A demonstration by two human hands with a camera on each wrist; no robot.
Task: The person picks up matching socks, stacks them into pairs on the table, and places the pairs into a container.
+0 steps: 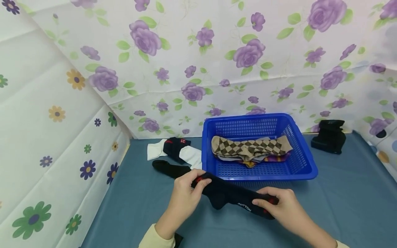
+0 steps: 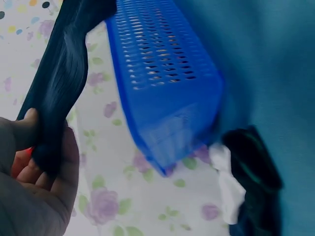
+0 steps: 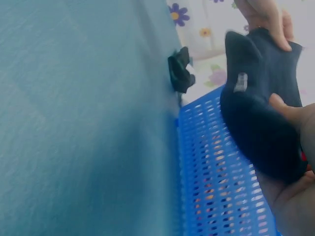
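A black sock (image 1: 227,193) with white "COTTON" lettering and small red patches is stretched in the air between both hands, in front of the basket. My left hand (image 1: 187,193) pinches one end between thumb and fingers, and my right hand (image 1: 283,206) pinches the other. In the left wrist view the dark sock (image 2: 61,73) hangs from the thumb and fingers. The right wrist view shows the lettered sock (image 3: 261,98) held by both hands. Behind the left hand, another black sock (image 1: 167,168) lies on the table, its near end hidden.
A blue plastic basket (image 1: 260,178) holds folded socks, with a brown argyle pair (image 1: 251,148) on top. Left of it lie white socks (image 1: 156,150) and a dark "LC" sock (image 1: 174,148). A black object (image 1: 329,136) stands at the right. Flowered cloth walls border the blue-green table (image 1: 350,193).
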